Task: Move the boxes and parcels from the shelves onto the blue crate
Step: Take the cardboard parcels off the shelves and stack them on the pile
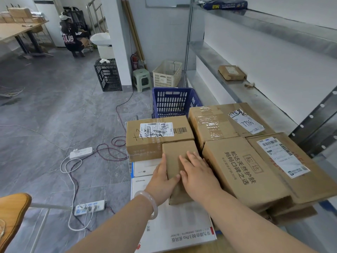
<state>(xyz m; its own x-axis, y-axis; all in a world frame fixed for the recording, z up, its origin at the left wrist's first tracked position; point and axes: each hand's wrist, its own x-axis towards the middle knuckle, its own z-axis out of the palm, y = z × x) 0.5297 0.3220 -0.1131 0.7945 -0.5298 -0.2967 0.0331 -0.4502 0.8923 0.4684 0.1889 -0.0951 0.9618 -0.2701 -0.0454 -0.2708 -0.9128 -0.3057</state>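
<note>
Oblong cardboard box (pixel 179 149): left hand (pixel 162 181) grips, right hand (pixel 198 177) rests atop.

Metal shelf (pixel 255 95): small cardboard parcel (pixel 232 72), paper scrap (pixel 249 85). Top shelf (pixel 273 21): dark bag (pixel 225 3).

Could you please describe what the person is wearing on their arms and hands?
Both forearms are bare, with no sleeves in view, and neither the left hand nor the right hand wears a glove. The left wrist carries a smooth, pale, translucent bangle, whitish with a faint pink tint. No ring or watch shows on either hand.
</note>
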